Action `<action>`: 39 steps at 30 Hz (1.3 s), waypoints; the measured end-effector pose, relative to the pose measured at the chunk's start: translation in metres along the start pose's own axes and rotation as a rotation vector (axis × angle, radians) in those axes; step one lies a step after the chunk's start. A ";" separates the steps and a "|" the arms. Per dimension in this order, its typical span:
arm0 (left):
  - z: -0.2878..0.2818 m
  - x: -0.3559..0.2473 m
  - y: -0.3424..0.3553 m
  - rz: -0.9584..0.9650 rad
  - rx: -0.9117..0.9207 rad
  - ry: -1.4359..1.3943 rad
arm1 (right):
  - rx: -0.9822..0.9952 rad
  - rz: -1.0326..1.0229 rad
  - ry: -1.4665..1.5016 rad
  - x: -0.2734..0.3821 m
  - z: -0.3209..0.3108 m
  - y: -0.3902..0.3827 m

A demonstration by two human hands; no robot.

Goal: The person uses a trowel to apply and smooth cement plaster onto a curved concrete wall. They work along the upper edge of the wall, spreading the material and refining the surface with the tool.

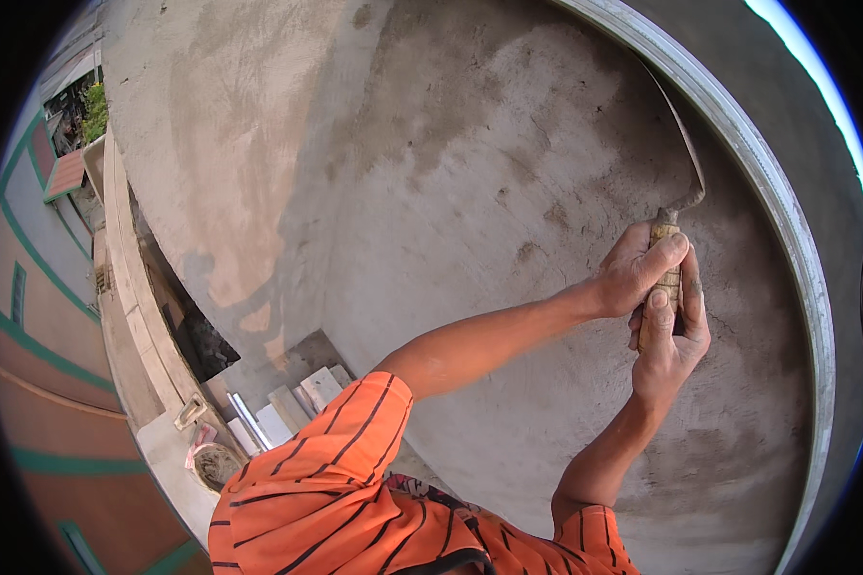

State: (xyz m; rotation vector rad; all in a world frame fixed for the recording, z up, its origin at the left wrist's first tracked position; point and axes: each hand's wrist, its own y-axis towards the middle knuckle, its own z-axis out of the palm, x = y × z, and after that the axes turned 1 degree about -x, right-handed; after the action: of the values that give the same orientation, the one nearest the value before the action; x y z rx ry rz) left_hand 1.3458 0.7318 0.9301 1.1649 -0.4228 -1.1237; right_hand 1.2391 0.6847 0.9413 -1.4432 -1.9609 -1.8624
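left hand [638,273] and right hand [671,335] both gripping trowel [679,172] handle | blade lying against wet plaster wall [451,192], two hands likely adding pressure

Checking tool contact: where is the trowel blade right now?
In the head view, upper right: the trowel blade lies against the grey plastered wall, beside the metal edge strip, above both hands gripping its wooden handle.

Wall [431,172] is plain grey plaster with darker damp patches and a tan blotch. Trowel [683,163] has a dull grey blade and pale wooden handle. Shirt [326,479] is bright orange with thin black stripes.
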 end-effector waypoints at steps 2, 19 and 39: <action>-0.006 -0.010 0.002 -0.203 -0.018 -0.126 | 0.022 0.029 -0.037 0.003 0.007 0.012; 0.051 0.020 -0.007 -0.240 0.006 -0.080 | 0.082 0.025 0.017 -0.003 -0.071 0.013; -0.091 -0.082 0.011 -0.600 0.111 1.655 | 0.311 0.888 0.348 -0.164 -0.137 -0.408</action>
State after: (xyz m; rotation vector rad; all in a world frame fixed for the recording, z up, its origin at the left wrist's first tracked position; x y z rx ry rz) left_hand 1.3853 0.8480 0.9257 1.9467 1.2047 -0.2755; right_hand 0.9939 0.5555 0.5736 -1.4160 -1.0893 -1.2242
